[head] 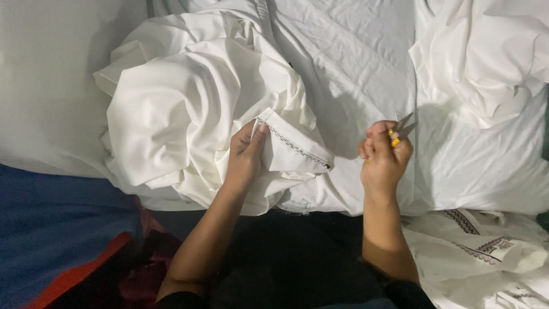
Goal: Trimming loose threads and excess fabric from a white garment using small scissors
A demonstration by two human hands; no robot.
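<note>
Surface: white sheet, crumpled over bed.
Left hand: pinching stitched hem of white garment.
Right hand: closed on small yellow-handled snips.
Handling: probably soft, light, limp; best held at hem.

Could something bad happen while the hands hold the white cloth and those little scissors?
1. The right hand holds small snips with the metal tips bare and pointing up, near the loose sheet; they might poke it or a finger.
2. The left hand pinches the stitched hem of the white garment by just one corner, so it may slip loose.
</note>
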